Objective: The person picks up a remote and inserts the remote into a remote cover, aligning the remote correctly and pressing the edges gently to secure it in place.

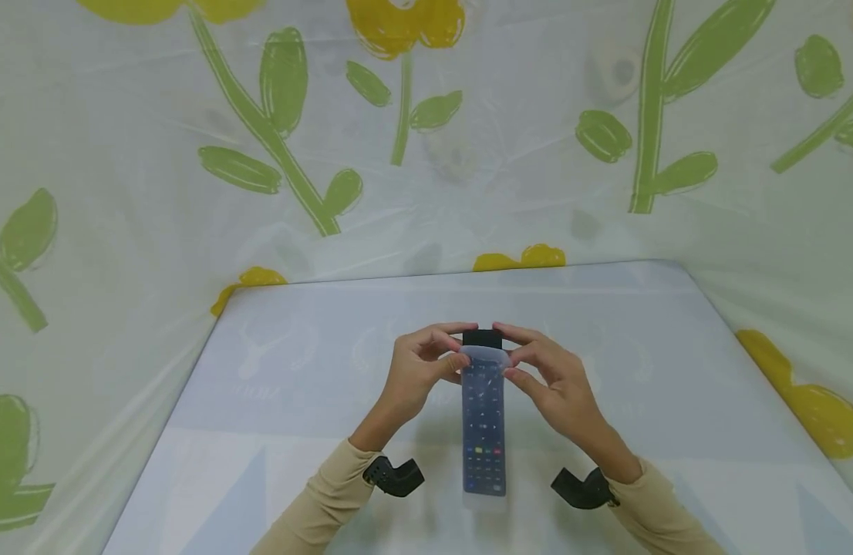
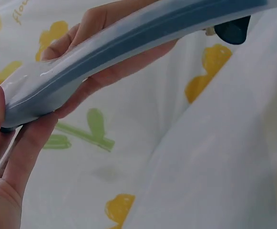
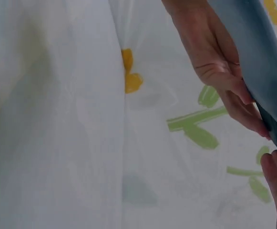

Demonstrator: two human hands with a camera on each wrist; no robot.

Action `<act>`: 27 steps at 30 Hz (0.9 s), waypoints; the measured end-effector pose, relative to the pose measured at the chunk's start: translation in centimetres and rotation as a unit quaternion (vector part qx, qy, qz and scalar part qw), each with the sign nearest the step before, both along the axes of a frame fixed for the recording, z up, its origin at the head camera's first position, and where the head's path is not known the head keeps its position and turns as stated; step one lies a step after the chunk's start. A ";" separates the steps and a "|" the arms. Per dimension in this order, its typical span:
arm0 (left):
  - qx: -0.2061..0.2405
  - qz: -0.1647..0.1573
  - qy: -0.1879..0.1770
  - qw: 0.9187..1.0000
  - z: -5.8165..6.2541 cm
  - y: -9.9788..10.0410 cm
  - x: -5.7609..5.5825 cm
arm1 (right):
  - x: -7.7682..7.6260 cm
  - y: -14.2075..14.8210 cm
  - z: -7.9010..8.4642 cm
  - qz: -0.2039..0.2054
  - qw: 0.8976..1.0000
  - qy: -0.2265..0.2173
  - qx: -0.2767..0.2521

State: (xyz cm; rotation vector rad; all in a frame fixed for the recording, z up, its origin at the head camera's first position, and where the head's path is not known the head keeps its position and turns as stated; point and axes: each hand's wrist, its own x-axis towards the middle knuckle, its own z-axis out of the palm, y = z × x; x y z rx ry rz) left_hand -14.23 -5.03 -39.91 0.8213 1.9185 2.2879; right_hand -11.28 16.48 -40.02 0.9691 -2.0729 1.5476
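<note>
A dark remote control (image 1: 483,420) with several rows of buttons is held upright over the table, inside a translucent cover (image 1: 485,502). Its black top end (image 1: 482,338) sticks out of the cover's mouth, and some slack cover hangs below its lower end. My left hand (image 1: 418,368) pinches the cover's rim on the left, with a finger up by the black end. On the other side my right hand (image 1: 557,376) grips the rim likewise. In the left wrist view the covered remote (image 2: 143,40) appears side-on; the right wrist view shows the cover (image 3: 257,47) at its edge.
A white table (image 1: 315,462) with faint printed patterns lies beneath the hands. Behind and beside it hangs a white flowered sheet (image 1: 510,177). Each wrist carries a black camera mount, one left (image 1: 395,476) and one right (image 1: 581,489).
</note>
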 end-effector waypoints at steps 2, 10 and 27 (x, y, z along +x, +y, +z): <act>0.002 -0.004 -0.003 1.000 0.0 0.1 -0.1 | -0.3 0.1 0.1 -0.006 0.999 0.047 0.008; 0.002 -0.034 0.017 0.999 0.5 -0.2 -0.4 | -0.7 0.3 1.3 0.007 0.990 0.126 0.069; 0.006 -0.007 0.039 0.999 -0.3 0.9 0.6 | -2.3 1.1 2.3 0.093 0.995 0.007 -0.039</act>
